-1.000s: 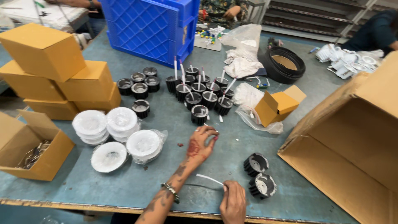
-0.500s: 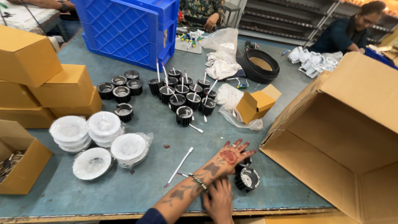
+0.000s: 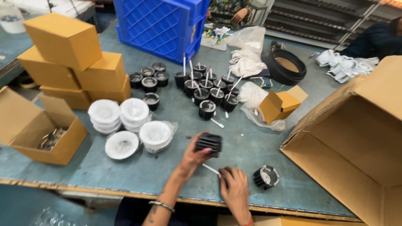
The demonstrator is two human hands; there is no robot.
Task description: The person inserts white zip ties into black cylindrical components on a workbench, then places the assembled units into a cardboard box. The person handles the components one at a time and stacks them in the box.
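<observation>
The left hand point(image 3: 193, 157) is closed around one black finned housing point(image 3: 209, 144), lifted just above the blue-grey tabletop point(image 3: 176, 113) near its front edge. The right hand point(image 3: 234, 189) rests just beside it, its fingers curled over a small dark part; whether it grips that part cannot be told. One white wire point(image 3: 210, 169) runs between the two hands. A second black finned housing point(image 3: 266, 176) lies on its side just to the right of the right hand.

Further back stands a cluster of black housings point(image 3: 208, 90), about ten of them, several with white wires sticking up. To their left is a looser group of five black round cups point(image 3: 147, 81).

White round plates point(image 3: 133, 113) sit in three stacks, with one single plate point(image 3: 121, 145) lying flat in front of them.

Four closed tan boxes point(image 3: 67, 54) are stacked at the left, and one open tan box point(image 3: 46, 129) holding metal clips is at the front left. One small open tan box point(image 3: 279, 104) lies on clear plastic right of centre. One large open carton point(image 3: 356, 142) fills the right side. One blue crate point(image 3: 161, 25) stands at the back, with one black ring point(image 3: 287, 66) to its right.
</observation>
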